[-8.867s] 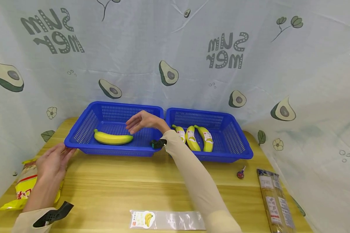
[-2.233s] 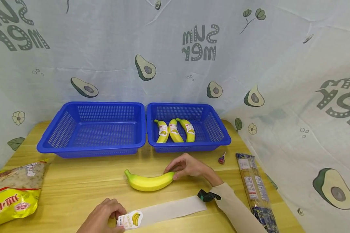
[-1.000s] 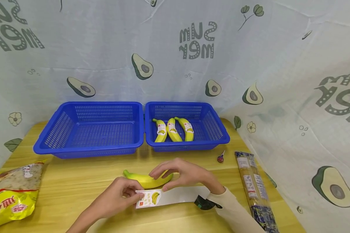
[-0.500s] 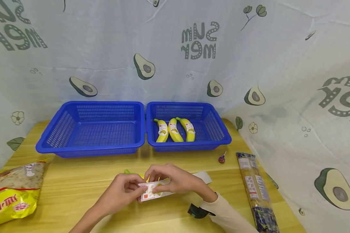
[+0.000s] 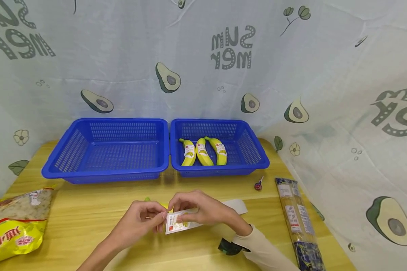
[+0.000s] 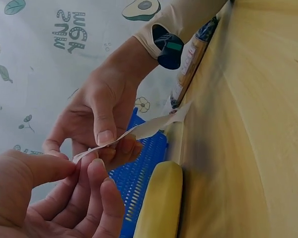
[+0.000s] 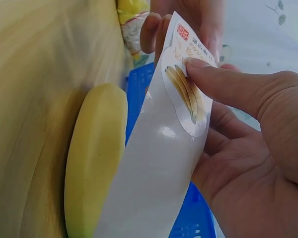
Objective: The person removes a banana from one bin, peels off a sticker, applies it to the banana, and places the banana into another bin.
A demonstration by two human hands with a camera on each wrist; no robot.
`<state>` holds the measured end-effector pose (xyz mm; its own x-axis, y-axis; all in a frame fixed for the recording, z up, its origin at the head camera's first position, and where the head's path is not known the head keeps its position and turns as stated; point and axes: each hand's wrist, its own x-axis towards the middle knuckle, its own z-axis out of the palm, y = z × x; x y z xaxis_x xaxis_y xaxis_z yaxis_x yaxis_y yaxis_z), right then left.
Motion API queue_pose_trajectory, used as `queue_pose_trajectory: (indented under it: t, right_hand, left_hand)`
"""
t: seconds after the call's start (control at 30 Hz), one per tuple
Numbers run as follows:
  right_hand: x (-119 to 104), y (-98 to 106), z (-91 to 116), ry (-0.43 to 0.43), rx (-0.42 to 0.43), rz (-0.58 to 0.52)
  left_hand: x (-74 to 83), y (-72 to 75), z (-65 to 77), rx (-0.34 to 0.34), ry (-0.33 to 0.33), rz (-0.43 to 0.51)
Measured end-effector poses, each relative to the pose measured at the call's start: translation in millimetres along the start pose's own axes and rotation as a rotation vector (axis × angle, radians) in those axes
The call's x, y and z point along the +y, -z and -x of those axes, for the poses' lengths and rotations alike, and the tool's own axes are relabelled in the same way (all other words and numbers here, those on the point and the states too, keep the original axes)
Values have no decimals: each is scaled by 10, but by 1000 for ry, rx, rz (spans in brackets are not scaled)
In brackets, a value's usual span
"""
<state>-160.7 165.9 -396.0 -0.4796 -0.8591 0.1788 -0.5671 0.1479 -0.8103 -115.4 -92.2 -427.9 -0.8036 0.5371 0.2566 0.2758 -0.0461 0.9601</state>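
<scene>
Between both hands is a pale backing strip [image 7: 149, 173] bearing a white banana-print sticker [image 7: 186, 94] at one end. My right hand [image 5: 200, 209] pinches the strip at the sticker, thumb on the printed face. With thumb and forefinger, my left hand [image 5: 139, 222] pinches the strip's end edge; whether the sticker's corner is lifted there, I cannot tell. The strip's far end trails to the right past the right hand. Under and behind the hands, an unlabelled yellow banana [image 6: 161, 198] lies on the table, mostly hidden in the head view.
Two blue baskets stand at the back: the left basket [image 5: 105, 174] is bare, the right basket [image 5: 220, 171] holds three stickered bananas [image 5: 203, 152]. A yellow food bag [image 5: 17, 229] lies at left. At right are a lollipop [image 5: 258, 186] and a long clear packet [image 5: 295, 218].
The banana went from the left basket to the table. My right hand let go of it and took hold of the strip, which both hands raised in front of the banana.
</scene>
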Motion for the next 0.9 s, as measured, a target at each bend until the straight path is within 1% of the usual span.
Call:
queue_pose_trajectory:
  t: [0.1, 0.2, 0.33, 0.53, 0.77, 0.9]
  right_hand:
    - [6, -13, -3, 5, 6, -23]
    - [10, -25, -13, 2, 13, -54]
    - [15, -39, -22, -4, 18, -89]
    - [16, -39, -15, -12, 23, -106]
    - [36, -41, -13, -4, 25, -107]
    - [35, -42, -7, -8, 33, -94]
  left_hand:
    - [-8, -7, 2, -22, 33, 62]
    - [-13, -14, 0, -39, 83, 115]
    - [-23, -27, -10, -42, 147, 150]
    - [-33, -45, -11, -32, 165, 194]
    - [-39, -67, -22, -30, 206, 194]
    - [-57, -85, -17, -15, 205, 216]
